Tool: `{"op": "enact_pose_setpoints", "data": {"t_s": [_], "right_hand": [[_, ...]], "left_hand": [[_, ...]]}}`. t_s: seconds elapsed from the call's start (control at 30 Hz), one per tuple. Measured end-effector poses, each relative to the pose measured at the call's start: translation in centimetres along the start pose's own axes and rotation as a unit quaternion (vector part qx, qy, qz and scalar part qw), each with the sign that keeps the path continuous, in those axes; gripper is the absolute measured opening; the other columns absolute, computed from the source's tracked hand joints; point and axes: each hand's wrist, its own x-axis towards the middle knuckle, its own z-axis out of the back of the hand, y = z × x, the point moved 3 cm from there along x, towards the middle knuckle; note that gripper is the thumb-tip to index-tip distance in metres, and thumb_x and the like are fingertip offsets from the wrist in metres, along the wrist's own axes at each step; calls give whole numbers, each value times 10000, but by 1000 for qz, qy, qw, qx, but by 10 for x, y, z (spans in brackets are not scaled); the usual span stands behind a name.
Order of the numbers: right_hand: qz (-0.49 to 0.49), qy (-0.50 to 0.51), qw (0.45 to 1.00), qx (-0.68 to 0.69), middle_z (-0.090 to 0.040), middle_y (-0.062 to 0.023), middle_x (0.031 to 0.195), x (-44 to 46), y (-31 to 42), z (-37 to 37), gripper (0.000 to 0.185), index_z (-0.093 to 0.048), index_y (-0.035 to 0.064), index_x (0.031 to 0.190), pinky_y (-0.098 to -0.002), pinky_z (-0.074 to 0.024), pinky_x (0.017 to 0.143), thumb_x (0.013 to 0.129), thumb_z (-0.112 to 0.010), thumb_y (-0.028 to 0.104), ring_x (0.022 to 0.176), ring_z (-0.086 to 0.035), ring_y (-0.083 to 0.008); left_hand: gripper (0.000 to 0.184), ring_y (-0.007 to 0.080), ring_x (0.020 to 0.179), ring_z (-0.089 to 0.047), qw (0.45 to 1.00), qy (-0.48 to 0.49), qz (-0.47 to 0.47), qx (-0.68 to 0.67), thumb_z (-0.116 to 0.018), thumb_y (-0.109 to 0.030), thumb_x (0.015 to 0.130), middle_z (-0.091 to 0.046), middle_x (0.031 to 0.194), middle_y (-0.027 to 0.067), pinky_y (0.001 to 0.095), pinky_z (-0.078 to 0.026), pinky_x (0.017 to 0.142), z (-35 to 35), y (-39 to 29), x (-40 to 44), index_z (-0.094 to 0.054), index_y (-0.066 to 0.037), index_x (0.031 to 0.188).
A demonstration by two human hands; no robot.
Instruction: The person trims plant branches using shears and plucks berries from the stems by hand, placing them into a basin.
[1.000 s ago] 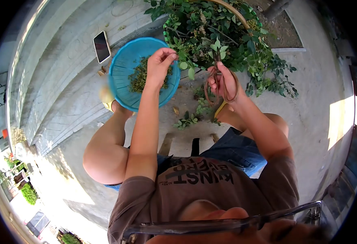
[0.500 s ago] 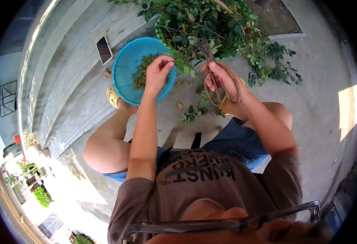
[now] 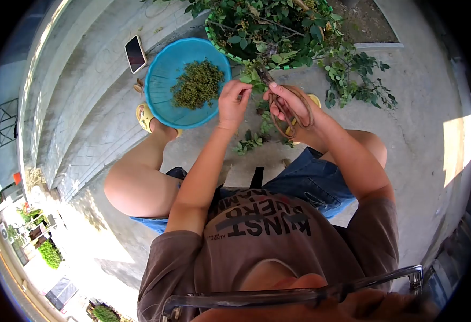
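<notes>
Old rust-brown scissors [image 3: 308, 119] with big looped handles are in my right hand [image 3: 289, 104], which is closed around them, blades pointing away from me. My left hand [image 3: 234, 104] is pinched at the tip of a green leafy sprig [image 3: 257, 83], right beside the blades. The fingertips partly hide what they grip. Left of that hand, a blue plastic basin [image 3: 157, 91] holds a heap of small greenish berry clusters [image 3: 198, 85]. Beyond both hands, a green-rimmed basket [image 3: 212, 38] is piled with leafy branches [image 3: 284, 32].
A phone [image 3: 135, 54] lies on the grey steps left of the basin. Cut leafy branches [image 3: 353, 75] spill onto the concrete at the right of the basket. Loose sprigs [image 3: 249, 142] lie on the ground between my feet, which wear yellow clogs [image 3: 144, 115].
My left hand has moved right, from over the basin's edge to the scissor blades. The berry heap now shows uncovered. My right hand still holds the scissors, shifted slightly.
</notes>
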Motion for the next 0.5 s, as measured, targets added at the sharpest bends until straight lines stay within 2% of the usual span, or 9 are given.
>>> {"op": "enact_pose_setpoints", "data": {"t_s": [0.07, 0.3, 0.4, 0.47, 0.5], "right_hand": [[-13, 2, 1000, 23, -555, -27, 616, 2, -4, 1, 470, -564, 34, 958, -219, -371, 479, 914, -514, 499, 512, -485, -85], [-66, -22, 997, 46, -531, -6, 612, 9, -15, 2, 451, -565, 53, 940, -218, -353, 478, 909, -527, 501, 499, -457, -79], [-78, -8, 994, 82, -529, 0, 621, 17, -21, 5, 455, -565, 65, 937, -215, -356, 471, 914, -510, 515, 500, -459, -75], [-98, -1, 989, 110, -491, -2, 582, 19, -20, 3, 500, -540, 62, 1003, -200, -349, 429, 953, -401, 540, 430, -412, -81], [-99, -2, 989, 108, -491, -2, 582, 19, -19, 2, 500, -540, 62, 1003, -200, -349, 429, 953, -401, 540, 430, -412, -81]], "left_hand": [[125, 196, 703, -591, 1000, -3, -19, 13, -678, 16, 765, -587, 810, 80, 274, -486, 637, -5, 2, -2, -637, -26, 875], [145, 269, 763, -582, 997, -4, -65, 47, -686, 12, 735, -576, 822, 94, 343, -482, 644, -13, 1, -6, -639, -48, 859], [161, 290, 790, -570, 996, 0, -75, 47, -681, 14, 715, -568, 827, 95, 370, -473, 671, -17, 2, -8, -634, -52, 853], [169, 301, 806, -564, 997, 2, -71, 37, -678, 13, 701, -564, 833, 95, 384, -468, 688, -19, 4, -9, -629, -54, 848], [173, 301, 804, -563, 997, 5, -69, 38, -677, 16, 698, -560, 828, 96, 385, -468, 689, -19, 4, -9, -629, -52, 850]]}}
